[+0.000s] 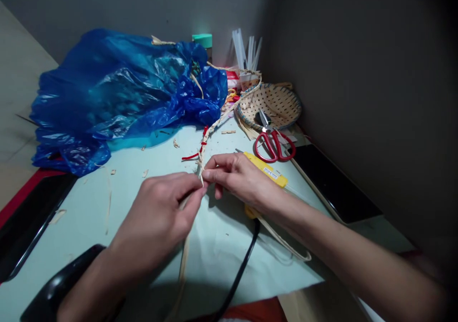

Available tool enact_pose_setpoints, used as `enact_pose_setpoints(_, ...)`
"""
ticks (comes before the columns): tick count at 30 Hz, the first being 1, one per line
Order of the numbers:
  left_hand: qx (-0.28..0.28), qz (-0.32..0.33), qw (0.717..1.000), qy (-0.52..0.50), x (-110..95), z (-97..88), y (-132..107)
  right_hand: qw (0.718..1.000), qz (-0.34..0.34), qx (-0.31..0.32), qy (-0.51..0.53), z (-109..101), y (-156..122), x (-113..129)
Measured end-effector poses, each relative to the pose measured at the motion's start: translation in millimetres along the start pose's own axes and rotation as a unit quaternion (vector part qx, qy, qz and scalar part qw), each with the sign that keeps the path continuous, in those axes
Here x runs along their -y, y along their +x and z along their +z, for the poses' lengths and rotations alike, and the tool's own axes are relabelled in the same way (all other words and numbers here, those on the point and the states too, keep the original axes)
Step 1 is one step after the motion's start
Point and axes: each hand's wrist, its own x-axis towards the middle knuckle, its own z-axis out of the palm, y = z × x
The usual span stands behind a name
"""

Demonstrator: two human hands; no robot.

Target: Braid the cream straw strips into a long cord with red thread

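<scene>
A pale straw-coloured braid [214, 125] runs from the back of the table toward me, and its near end is between my two hands. My left hand [168, 202] is closed, thumb and forefinger pinching the strands at that end. Just right of it, my right hand [232, 174] pinches the braid too, its fingertips almost touching the left ones. A loose strand [184, 260] hangs below my left hand toward the table's front edge. A red tie [203, 143] is around the braid a little beyond my fingers.
A blue plastic bag [125, 88] fills the back left. At the back right are a woven basket [286, 103], red-handled scissors [275, 145] and a dark-screened tablet [336, 183]. A yellow tool [265, 168] with a black cord [239, 269] lies behind my right hand. Straw scraps dot the table.
</scene>
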Motion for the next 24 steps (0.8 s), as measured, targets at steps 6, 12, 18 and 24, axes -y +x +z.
enact_pose_setpoints(6,0.023,0.088,0.98,0.175,-7,18.9,-13,0.991,0.054,0.037,0.12,3,2,-5)
enact_pose_setpoints(12,0.01,0.006,1.0,0.023,3,0.0,-4,0.996,0.033,0.016,0.076,4,1,-7)
enact_pose_setpoints(18,0.042,-0.149,0.948,-0.279,18,-1.8,15,0.997,0.041,0.017,0.07,3,-3,-2)
enact_pose_setpoints(24,0.128,-0.24,0.824,-0.497,16,24.0,17,0.983,-0.043,-0.005,-0.18,-6,-10,-5)
